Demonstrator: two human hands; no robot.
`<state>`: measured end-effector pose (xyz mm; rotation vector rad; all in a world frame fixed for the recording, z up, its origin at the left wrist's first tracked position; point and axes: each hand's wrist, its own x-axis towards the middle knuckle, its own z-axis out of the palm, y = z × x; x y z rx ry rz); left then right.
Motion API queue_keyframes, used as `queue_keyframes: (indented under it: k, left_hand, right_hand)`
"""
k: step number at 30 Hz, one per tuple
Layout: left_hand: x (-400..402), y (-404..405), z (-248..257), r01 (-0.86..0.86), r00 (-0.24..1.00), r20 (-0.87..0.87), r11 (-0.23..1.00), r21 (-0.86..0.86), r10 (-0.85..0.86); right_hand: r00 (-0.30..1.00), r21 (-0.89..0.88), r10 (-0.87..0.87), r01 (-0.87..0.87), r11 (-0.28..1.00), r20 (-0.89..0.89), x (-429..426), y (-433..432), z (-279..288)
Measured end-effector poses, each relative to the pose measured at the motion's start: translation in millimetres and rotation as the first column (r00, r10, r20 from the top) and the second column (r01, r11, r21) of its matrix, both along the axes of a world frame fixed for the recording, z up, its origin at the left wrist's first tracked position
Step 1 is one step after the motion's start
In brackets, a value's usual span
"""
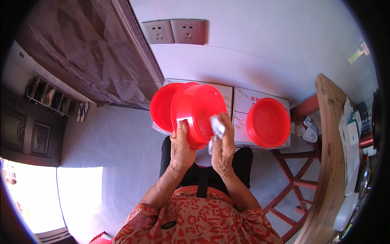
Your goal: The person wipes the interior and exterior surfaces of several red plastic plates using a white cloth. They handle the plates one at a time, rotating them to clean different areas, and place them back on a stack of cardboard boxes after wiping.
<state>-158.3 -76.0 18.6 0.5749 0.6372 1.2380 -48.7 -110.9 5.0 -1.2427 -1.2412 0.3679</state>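
Note:
My left hand (182, 146) grips the rim of a red plastic basin (199, 106), with the thumb on its outer side. The basin is tilted, its underside turned up and to the right. My right hand (224, 143) holds a white cloth (217, 126) against the bottom edge of that basin. Partly hidden behind it, another red basin (161, 106) rests at the left on a printed cardboard box (229, 91). A further red basin (268, 122) stands with its opening up on the right-hand box (240, 100).
A round-edged wooden table (327, 183) with papers (350, 170) and a red frame below stands at the right. A crumpled cloth (310, 129) hangs beside the frame. Wall sockets (188, 31) are above the boxes. A shoe rack (51, 96) and slippers (82, 112) are at the far left.

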Motion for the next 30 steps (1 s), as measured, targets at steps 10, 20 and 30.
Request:
queue_keyframes:
  k: [10, 20, 30]
  left_hand:
    - [0.2, -8.6, -7.2, 0.061, 0.996, -0.069, 0.998, -0.009, -0.062]
    - [-12.4, -6.0, 21.1, 0.068, 0.987, 0.149, 0.998, -0.013, -0.066]
    - [-24.4, -14.1, 32.4, 0.257, 0.856, -0.516, 0.891, 0.376, -0.029]
  right_hand:
    - [0.701, 0.267, -0.113, -0.115, 0.957, 0.705, -10.0, -6.3, 37.0]
    - [0.949, 0.249, -0.048, -0.033, 0.968, 0.312, 4.9, -8.5, 2.7]
    - [0.721, -0.108, -0.132, 0.276, 0.955, 0.68, 65.7, 49.3, -74.4]
